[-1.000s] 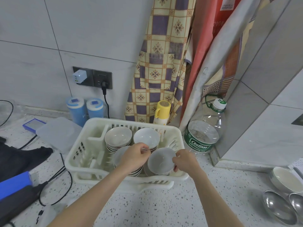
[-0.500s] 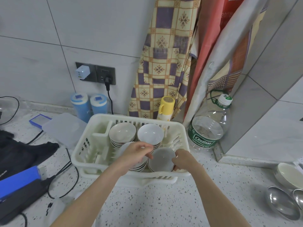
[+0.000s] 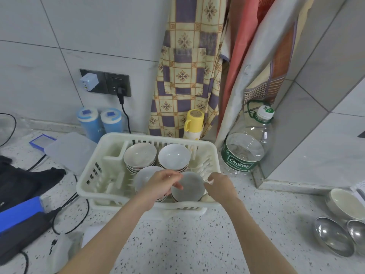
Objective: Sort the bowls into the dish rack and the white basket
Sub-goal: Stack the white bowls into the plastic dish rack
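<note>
A white dish rack (image 3: 87, 186) stands on the speckled counter and holds stacks of white bowls. Two stacks sit at its back (image 3: 140, 155) (image 3: 173, 156) and another at front left (image 3: 144, 177). A grey-white bowl (image 3: 188, 187) rests on top of the front right stack. My left hand (image 3: 162, 184) reaches over the front left stack and pinches this bowl's left rim between thumb and forefinger. Beside the bowl's right rim my right hand (image 3: 219, 186) hovers with loosely curled fingers and holds nothing. At the far right a cream bowl (image 3: 345, 204) and two steel bowls (image 3: 331, 236) lie on the counter.
A large water bottle (image 3: 245, 153) and a yellow-capped bottle (image 3: 193, 123) stand behind the rack, with hanging aprons above. Two blue canisters (image 3: 89, 123), a clear plastic lid (image 3: 69, 151), cables and dark devices (image 3: 21, 220) crowd the left side.
The bowl has gone down onto the front right stack. My right hand has come off its rim, and the view has moved closer to the rack.
</note>
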Demonstrator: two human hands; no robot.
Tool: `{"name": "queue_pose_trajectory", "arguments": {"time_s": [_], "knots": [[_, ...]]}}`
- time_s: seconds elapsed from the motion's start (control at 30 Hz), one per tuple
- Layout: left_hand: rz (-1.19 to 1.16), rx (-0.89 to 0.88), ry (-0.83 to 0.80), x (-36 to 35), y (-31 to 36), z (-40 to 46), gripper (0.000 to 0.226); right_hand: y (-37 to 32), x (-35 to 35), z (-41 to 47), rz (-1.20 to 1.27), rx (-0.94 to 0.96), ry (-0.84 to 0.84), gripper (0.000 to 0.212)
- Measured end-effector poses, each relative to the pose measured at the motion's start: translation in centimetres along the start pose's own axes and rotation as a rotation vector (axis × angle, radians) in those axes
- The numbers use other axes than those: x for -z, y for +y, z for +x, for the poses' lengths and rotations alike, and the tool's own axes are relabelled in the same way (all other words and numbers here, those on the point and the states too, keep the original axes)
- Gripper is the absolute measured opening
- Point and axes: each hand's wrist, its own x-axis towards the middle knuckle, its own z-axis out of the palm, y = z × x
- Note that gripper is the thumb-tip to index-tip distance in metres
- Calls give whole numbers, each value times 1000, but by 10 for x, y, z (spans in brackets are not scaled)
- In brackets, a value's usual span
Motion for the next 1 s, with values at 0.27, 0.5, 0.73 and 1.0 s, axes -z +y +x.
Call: {"name": "queue_pose_trajectory", "arguments": {"time_s": [0.27, 0.5, 0.73, 1.0], "knots": [[93, -40, -100, -65, 10, 3, 17, 77, 35, -43, 603, -150, 187, 13], [134, -19, -237, -173, 13, 1, 17, 184, 53, -83, 829, -359, 278, 17], [156, 83, -292, -314, -15, -14, 19, 301, 90, -96, 870, -382, 315, 15], [185, 207, -389, -478, -42, -24, 20, 449, 132, -141, 1228, -759, 465, 23]]}}
